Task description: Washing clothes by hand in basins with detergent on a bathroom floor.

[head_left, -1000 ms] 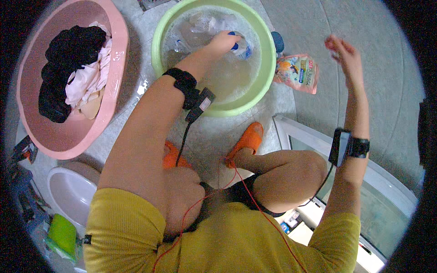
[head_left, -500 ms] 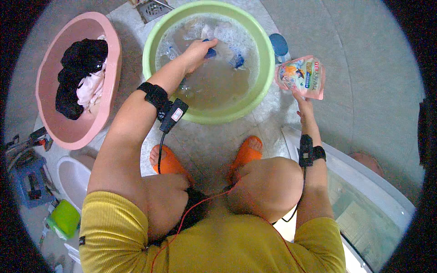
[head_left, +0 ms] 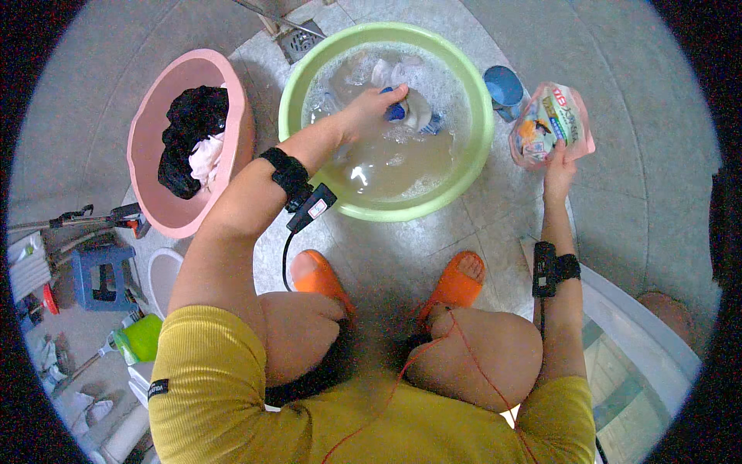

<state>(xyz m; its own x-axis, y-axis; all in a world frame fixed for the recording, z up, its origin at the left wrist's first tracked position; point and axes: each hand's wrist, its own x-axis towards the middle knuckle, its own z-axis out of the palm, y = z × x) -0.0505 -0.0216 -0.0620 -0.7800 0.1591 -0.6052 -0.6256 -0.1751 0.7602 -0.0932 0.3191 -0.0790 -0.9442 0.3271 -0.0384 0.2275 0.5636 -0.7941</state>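
Note:
My left hand (head_left: 371, 112) is closed over the green basin (head_left: 291, 116), gripping a small wet white-and-blue cloth (head_left: 418, 113) that looks like a sock. One blue part bunches at my fingers, and the other blue end rests at the foamy, murky water. More pale cloth (head_left: 384, 72) floats near the basin's far side. Off to the right, my right hand (head_left: 559, 172) grips a pink refill pouch (head_left: 533, 143) with coloured printing by its near edge. It is held up beside the basin; some of my fingers are hidden behind it.
At left stands a pink tub (head_left: 143, 147) with black and pale pink clothes. A blue cup (head_left: 504, 85) sits right of the basin, a floor drain (head_left: 301, 42) beyond it. A blue stool (head_left: 100, 278) and green dustpan-like item (head_left: 142, 338) are lower left; a clear-lidded white box (head_left: 641, 348) is lower right.
The pouch has tilted and come up in my right hand, with fingers now further over its near edge. My left hand still grips the cloth; the whole view has shifted.

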